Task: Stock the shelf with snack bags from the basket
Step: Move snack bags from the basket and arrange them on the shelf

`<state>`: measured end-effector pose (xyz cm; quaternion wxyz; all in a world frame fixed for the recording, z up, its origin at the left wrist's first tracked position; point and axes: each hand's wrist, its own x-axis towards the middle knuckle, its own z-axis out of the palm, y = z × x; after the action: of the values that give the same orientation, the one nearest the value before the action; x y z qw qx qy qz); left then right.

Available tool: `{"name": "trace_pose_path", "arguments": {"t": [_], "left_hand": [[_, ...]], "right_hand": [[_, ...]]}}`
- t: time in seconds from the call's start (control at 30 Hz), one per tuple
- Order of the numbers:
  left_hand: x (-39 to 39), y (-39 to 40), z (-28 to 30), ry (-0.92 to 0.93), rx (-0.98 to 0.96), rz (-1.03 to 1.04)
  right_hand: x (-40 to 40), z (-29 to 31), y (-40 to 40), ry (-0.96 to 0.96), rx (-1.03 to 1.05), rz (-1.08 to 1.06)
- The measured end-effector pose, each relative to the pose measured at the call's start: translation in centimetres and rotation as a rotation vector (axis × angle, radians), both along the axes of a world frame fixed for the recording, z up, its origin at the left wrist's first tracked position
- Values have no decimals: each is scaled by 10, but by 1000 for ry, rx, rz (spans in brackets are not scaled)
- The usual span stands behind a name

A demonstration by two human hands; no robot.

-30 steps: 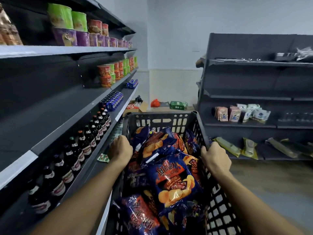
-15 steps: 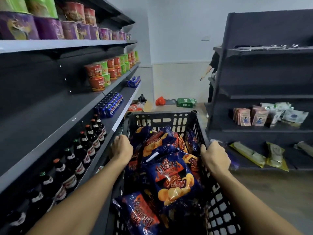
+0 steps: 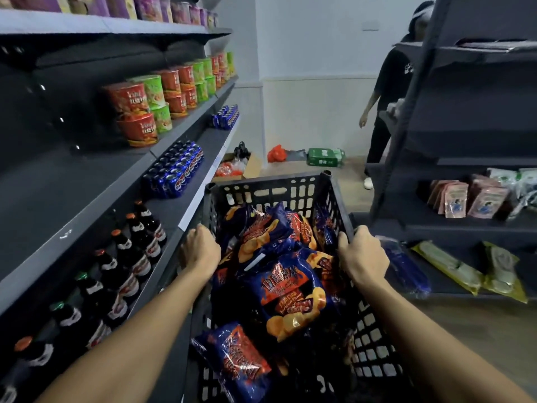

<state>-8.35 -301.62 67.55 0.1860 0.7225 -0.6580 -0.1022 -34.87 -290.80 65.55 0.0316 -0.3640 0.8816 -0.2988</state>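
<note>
Your left hand [image 3: 200,251] gripped the left rim of the black plastic basket [image 3: 270,189], fingers curled over the edge. Your right hand [image 3: 363,257] gripped the right rim in the same manner. The basket was held between your forearms in the aisle, its left side just beside the edge of the left shelving unit [image 3: 87,181].

The snack bags [image 3: 287,289] lay piled inside the basket, blue with orange and red print, heaped above the rim toward the middle. None was observed in either hand.

On the left shelving unit you had dark bottles [image 3: 128,257] on the lowest visible tier, blue cans [image 3: 174,170] on the tier above, and red and green noodle cups [image 3: 151,106] above those. Purple cups [image 3: 162,8] stood on the top tier.

The right shelving unit [image 3: 476,117] carried pink pouches [image 3: 467,199] on a middle tier and yellow-green packets [image 3: 476,271] on the lowest tier; a blue bag [image 3: 406,269] lay there near your right hand.

Another person in dark clothing [image 3: 389,94] stood beyond the right unit. A green carton [image 3: 325,157] and a red bag [image 3: 277,153] lay on the floor by the far wall.
</note>
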Motion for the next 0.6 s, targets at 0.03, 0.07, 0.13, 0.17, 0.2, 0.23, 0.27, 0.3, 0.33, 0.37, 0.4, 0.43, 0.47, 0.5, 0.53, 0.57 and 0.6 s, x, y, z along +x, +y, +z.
{"name": "trace_pose_path", "arguments": {"t": [0.03,0.07,0.13,0.17,0.2,0.23,0.27,0.3,0.33,0.37,0.4,0.43,0.47,0.5,0.53,0.57,0.6], "left_hand": [[-1,-20,-6,-5,8,-10],[-1,-40,-13,-12,13,-17],[-2,-80,-28,-34,24,-34],[-2,-98,-36,-39,31,-47],[-2,-115,-44,-37,40,-63],[-2,-132,-53,-31,36,-79],[-4,-148,-61,-31,32,-96],[-5,-163,-70,-35,37,-105],[-7,-177,-78,-41,45,-108],[-9,-190,-86,-50,54,-113],[-12,-201,-94,-58,59,-120],[-14,-212,-102,-64,59,-127],[-17,-222,-111,-70,53,-134],[-20,-232,-120,-76,45,-138],[-23,-241,-129,-82,43,-139],[-26,-248,-138,-87,46,-135],[-29,-256,-149,-89,49,-127]], "right_hand": [[1,-7,-17,-7,10,-10],[2,-14,-34,-17,18,-19],[4,-32,-68,-41,25,-42],[5,-40,-83,-51,34,-55],[6,-49,-96,-62,45,-67],[7,-57,-109,-72,53,-79],[8,-66,-121,-81,56,-92],[8,-75,-132,-87,58,-106],[9,-85,-142,-90,57,-119],[9,-95,-152,-94,55,-133],[8,-104,-161,-100,53,-146],[6,-115,-171,-107,50,-155],[4,-125,-180,-115,51,-161],[1,-136,-190,-122,53,-164],[-2,-148,-199,-126,57,-165],[-5,-160,-208,-130,60,-163],[-9,-172,-217,-134,62,-159]]}}
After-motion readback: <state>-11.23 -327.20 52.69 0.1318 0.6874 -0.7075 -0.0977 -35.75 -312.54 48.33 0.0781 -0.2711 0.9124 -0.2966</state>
